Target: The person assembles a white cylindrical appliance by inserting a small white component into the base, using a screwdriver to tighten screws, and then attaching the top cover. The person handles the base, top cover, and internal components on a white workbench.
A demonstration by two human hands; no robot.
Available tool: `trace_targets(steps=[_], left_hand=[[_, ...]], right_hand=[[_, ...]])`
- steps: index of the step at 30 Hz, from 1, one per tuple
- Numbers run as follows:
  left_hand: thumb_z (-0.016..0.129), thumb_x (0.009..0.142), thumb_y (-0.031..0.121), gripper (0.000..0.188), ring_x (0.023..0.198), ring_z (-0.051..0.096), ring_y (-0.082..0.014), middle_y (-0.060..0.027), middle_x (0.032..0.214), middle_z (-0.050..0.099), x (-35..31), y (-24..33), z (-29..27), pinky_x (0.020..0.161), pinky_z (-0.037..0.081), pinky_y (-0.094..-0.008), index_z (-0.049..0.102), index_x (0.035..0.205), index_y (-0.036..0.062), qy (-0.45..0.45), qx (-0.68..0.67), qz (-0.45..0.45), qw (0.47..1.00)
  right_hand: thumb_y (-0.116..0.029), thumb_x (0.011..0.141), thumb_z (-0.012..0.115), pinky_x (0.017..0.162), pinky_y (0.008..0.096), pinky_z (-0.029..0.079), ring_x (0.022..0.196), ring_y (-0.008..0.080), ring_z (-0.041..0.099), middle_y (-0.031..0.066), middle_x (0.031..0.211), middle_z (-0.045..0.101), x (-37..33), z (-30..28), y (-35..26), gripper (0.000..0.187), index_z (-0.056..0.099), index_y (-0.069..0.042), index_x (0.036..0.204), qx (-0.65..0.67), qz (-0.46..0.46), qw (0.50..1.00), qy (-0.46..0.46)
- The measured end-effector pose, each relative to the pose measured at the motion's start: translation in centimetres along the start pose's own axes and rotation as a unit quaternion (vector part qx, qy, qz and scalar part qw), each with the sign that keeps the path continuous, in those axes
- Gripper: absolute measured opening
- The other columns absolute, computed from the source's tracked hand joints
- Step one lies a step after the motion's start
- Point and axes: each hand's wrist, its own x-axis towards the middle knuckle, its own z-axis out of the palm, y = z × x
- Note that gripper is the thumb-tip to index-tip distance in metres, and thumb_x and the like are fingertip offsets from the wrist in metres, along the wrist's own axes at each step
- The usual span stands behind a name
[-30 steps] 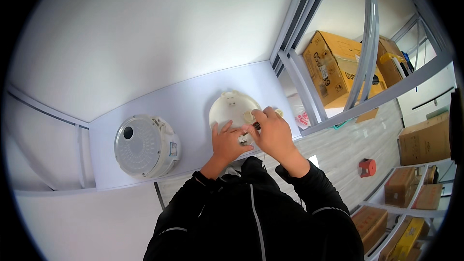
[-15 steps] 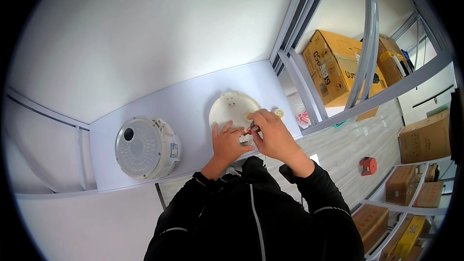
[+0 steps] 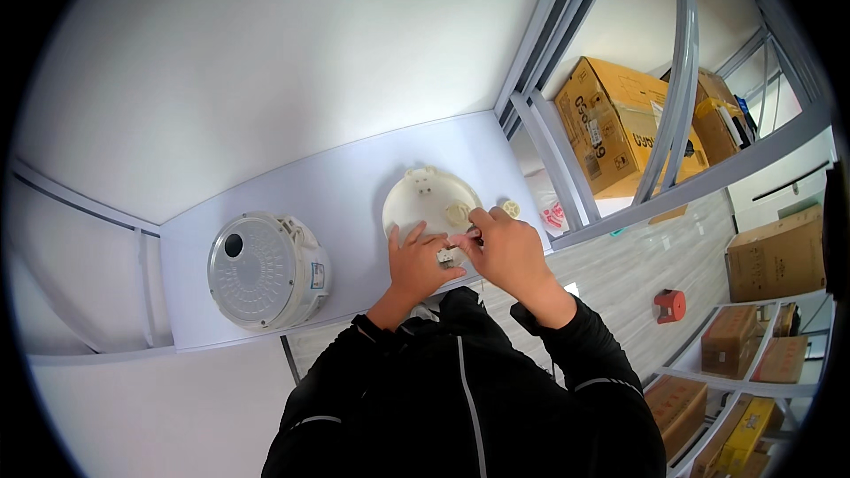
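Note:
A round white lid-like part (image 3: 407, 204) lies hollow side up on the pale counter. My left hand (image 3: 418, 265) steadies its near rim, fingers spread over the edge and thumb stretched along the front. Between that thumb and forefinger shows a small white block-shaped fitting (image 3: 444, 257). Over the lid's right side, my right hand (image 3: 506, 252) is closed, its fingertips pinching a small thing beside the left fingers; what it is stays mostly hidden. A cream round piece (image 3: 457, 213) rests inside the lid, and a similar cream ring-shaped piece (image 3: 511, 209) sits to its right on the counter.
On the left of the counter (image 3: 354, 177) stands a white round appliance (image 3: 257, 270), its vented metal base facing up. Grey frame posts (image 3: 553, 164) and a cardboard box (image 3: 620, 124) border the right. A red stool (image 3: 670, 305) and shelved boxes (image 3: 735, 336) are beyond.
My right hand has shifted slightly and turned, covering the red-and-grey bit that showed at its fingertips and uncovering more of the cream piece in the lid. My left hand stays put.

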Motion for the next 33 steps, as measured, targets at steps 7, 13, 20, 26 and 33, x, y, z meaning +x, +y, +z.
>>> trace_targets(steps=[7, 13, 20, 26, 33], left_hand=[[0.092, 0.068, 0.058, 0.060, 0.146, 0.053, -0.0276, 0.0020, 0.127, 0.077, 0.1, 0.0, 0.2, 0.127, 0.015, -0.0650, 0.081, 0.112, 0.0186, 0.002, 0.002, -0.009, 1.000], [0.089, 0.071, 0.058, 0.058, 0.147, 0.053, -0.0278, 0.0016, 0.126, 0.078, 0.1, 0.2, -0.3, 0.127, 0.015, -0.0655, 0.082, 0.112, 0.0171, -0.007, 0.000, 0.000, 1.000], [0.078, 0.089, 0.037, 0.025, 0.140, 0.056, -0.0295, 0.0024, 0.122, 0.078, 0.2, -0.9, 1.7, 0.119, 0.029, -0.0616, 0.083, 0.105, 0.0186, 0.054, 0.019, 0.023, 0.998], [0.077, 0.086, 0.030, 0.017, 0.130, 0.058, -0.0286, 0.0045, 0.109, 0.078, 1.7, -0.9, 1.2, 0.112, 0.036, -0.0553, 0.084, 0.100, 0.0203, 0.014, 0.047, 0.056, 0.997], [0.077, 0.088, 0.031, 0.014, 0.119, 0.064, -0.0192, 0.0041, 0.101, 0.078, 2.8, -0.8, 1.0, 0.120, 0.032, -0.0533, 0.084, 0.090, 0.0188, -0.009, 0.080, 0.068, 0.994]], right_hand=[[-0.008, 0.085, 0.079, 0.072, 0.0457, 0.057, 0.086, 0.0395, 0.070, 0.0167, 0.104, 0.067, 0.5, 0.4, 0.6, 0.031, 0.066, -0.003, 0.112, 0.037, -0.214, 0.966, 0.142], [-0.005, 0.084, 0.077, 0.075, 0.0459, 0.058, 0.090, 0.0387, 0.070, 0.0169, 0.111, 0.065, 0.4, 1.0, 1.8, 0.034, 0.063, -0.002, 0.115, 0.013, -0.140, 0.986, 0.085], [-0.007, 0.087, 0.080, 0.072, 0.0435, 0.058, 0.087, 0.0351, 0.072, 0.0160, 0.110, 0.065, 0.4, 1.1, 1.2, 0.036, 0.063, -0.002, 0.118, 0.092, -0.178, 0.970, 0.138], [-0.004, 0.086, 0.081, 0.077, 0.0436, 0.058, 0.087, 0.0359, 0.071, 0.0157, 0.112, 0.065, 1.0, 1.7, 2.4, 0.044, 0.062, -0.005, 0.126, 0.075, -0.180, 0.972, 0.134], [0.002, 0.085, 0.077, 0.085, 0.0461, 0.058, 0.101, 0.0399, 0.071, 0.0200, 0.116, 0.069, 0.7, 1.3, 1.9, 0.053, 0.059, -0.005, 0.134, 0.222, -0.182, 0.950, 0.126]])
